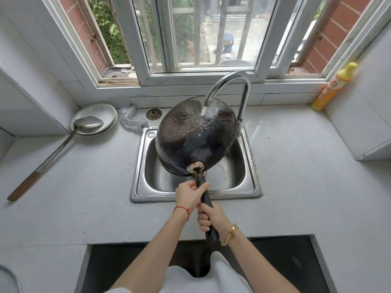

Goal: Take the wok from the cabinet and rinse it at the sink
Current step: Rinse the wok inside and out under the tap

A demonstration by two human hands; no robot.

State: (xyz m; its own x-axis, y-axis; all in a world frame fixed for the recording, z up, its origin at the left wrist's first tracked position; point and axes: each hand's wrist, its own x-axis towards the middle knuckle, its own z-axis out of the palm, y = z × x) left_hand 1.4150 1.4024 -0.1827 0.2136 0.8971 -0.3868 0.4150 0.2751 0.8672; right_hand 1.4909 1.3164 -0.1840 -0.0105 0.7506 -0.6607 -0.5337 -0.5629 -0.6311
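Observation:
A black wok (190, 136) is held upside down and tilted over the steel sink (249, 187), its dark underside facing up. Water runs from the curved chrome faucet (237, 81) onto the wok's far side and spreads over it. Both hands grip the wok's long black handle (205, 199). My left hand (189, 195), with a red string at the wrist, holds the handle close to the wok. My right hand (211, 218), with a gold bangle, holds it nearer the end.
A white plate (105, 112) with a long metal ladle (63, 144) lies on the counter at the left. A steel scourer (131, 121) and a drain plug (153, 114) sit behind the sink. A yellow detergent bottle (332, 87) stands at the right wall. A dark opening lies below the counter's front edge.

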